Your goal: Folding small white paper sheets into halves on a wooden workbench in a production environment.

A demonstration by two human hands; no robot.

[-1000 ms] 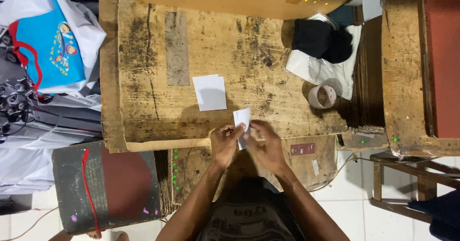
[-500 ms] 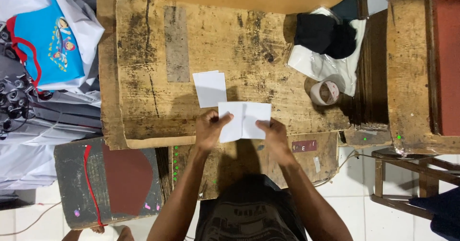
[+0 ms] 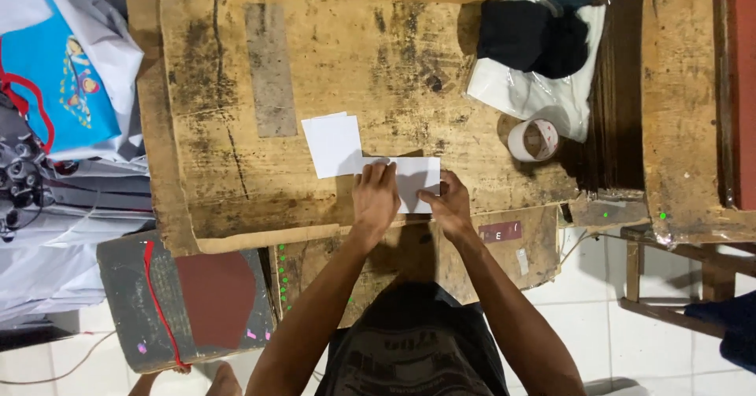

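A white sheet of paper [image 3: 413,179] lies flat on the worn cardboard-covered table [image 3: 260,73] near its front edge. My left hand [image 3: 375,197] presses flat on the sheet's left part, fingers together. My right hand [image 3: 449,205] rests at the sheet's lower right corner, fingertips on the paper. A small stack of white square papers [image 3: 332,142] lies just left of and behind the sheet, its corner touching it.
A roll of tape [image 3: 533,139] sits to the right beside a clear plastic bag with dark cloth [image 3: 535,42]. A wooden bench [image 3: 681,105] stands at right. Folded garments and a blue printed bag [image 3: 55,81] lie at left. A dark board [image 3: 185,297] leans below the table.
The paper, held folded near my chest a second ago, was unfolded and laid flat on the table. Both hands moved forward and now press on it.
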